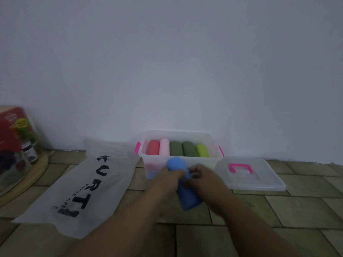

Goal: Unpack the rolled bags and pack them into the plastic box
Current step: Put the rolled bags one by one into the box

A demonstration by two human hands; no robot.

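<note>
A clear plastic box point(211, 158) with pink latches stands on the floor against the wall. Inside it lie several rolled bags side by side: a red roll point(153, 147), a pink roll point(164, 147), two dark green rolls point(182, 148) and a lime roll point(202, 150). In front of the box, a blue rolled bag point(188, 198) is held by both hands, one end pointing at the box. My left hand point(167, 179) grips its left side. My right hand point(206, 178) grips its right side. The picture is blurred around the hands.
The box's clear lid point(250, 173) with a pink handle lies on the floor to the right. A flat white bag with black lettering point(89, 182) lies to the left. A red package and a jar on a round wooden tray point(37, 169) sit at the far left.
</note>
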